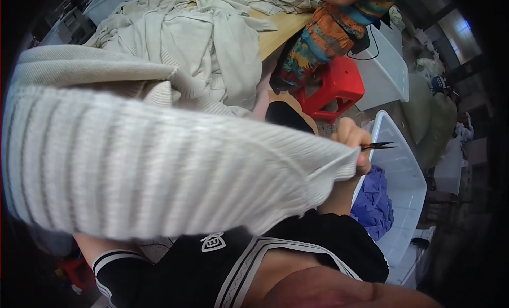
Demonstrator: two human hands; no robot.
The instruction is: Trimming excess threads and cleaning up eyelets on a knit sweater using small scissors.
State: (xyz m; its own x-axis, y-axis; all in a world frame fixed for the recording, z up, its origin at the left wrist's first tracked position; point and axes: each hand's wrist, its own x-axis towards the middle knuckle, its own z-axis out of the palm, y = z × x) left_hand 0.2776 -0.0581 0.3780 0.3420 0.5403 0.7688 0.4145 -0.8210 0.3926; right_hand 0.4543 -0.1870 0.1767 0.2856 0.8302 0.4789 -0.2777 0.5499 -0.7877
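A cream ribbed knit garment [132,165] stretches across the view from the left to my right hand, held up close in front of me. My right hand [351,138] is closed on its narrow right end. Dark pointed thread snips [379,146] stick out to the right of the same hand, their blades slightly apart. My left upper arm shows at the lower left and passes behind the knit. The left hand itself is hidden by the cloth.
Beyond the garment, a heap of cream knits [212,53] covers much of a wooden table [278,35]. A person in patterned clothes [331,35] is by a red stool [342,85]. At my right, a white bin [405,165] holds purple cloth [374,204].
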